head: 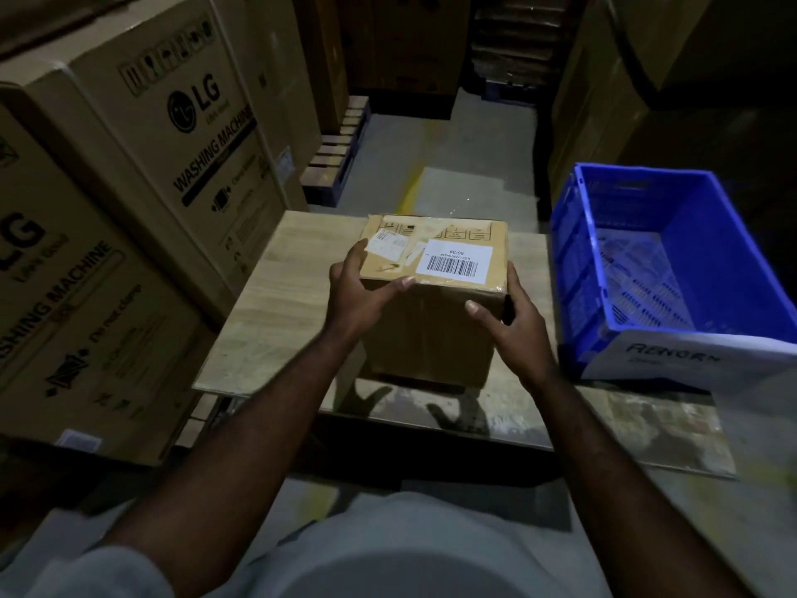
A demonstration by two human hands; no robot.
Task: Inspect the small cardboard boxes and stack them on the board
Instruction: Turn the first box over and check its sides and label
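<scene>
Head view: left hand [360, 289], right hand [515, 315] clasp small cardboard box [431, 338]; label [457, 263] between them up, likely for inspection.

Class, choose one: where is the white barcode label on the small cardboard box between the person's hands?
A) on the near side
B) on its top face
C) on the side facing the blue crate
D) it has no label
B: the barcode label sits on the top face of the small cardboard box, gripped by the left hand and right hand.
</scene>
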